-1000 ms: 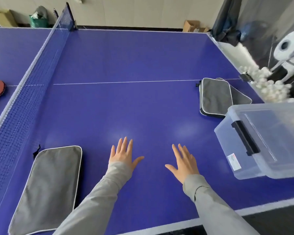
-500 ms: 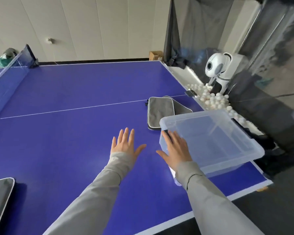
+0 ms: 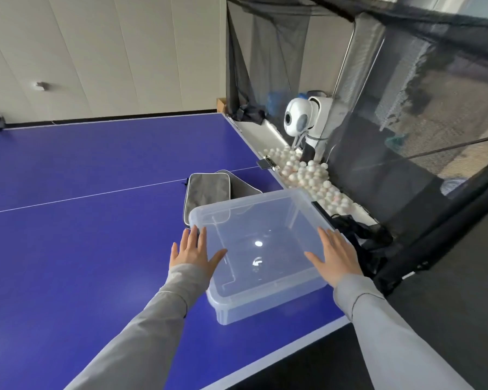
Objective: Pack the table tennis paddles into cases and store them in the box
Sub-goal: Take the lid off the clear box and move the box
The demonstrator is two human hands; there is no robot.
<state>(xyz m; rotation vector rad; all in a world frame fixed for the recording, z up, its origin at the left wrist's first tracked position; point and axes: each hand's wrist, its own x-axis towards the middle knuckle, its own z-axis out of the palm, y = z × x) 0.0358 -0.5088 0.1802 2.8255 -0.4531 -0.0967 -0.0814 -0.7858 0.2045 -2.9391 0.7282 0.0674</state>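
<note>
Head view: both hands flank the clear box (image 3: 261, 298) near the bench (image 3: 68, 249) corner.
Left hand (image 3: 193, 253): grip flat, fingers straight, at the box's left rim, holding nothing.
Right hand (image 3: 335, 256): same, at the right rim.
Cases (image 3: 206, 192): two grey ones just behind the box; paddles unseen.
Risk: the box sits close to the edge, so a shove could tip it off.

You see a clear, glossy plastic box (image 3: 265, 294) catching glints of light on a smooth, faintly sheened blue table (image 3: 82, 249), with matt grey cloth cases (image 3: 206, 190), loose black mesh netting (image 3: 406, 122), smooth white balls (image 3: 307, 173) and matt grey fabric sleeves (image 3: 152, 319).
</note>
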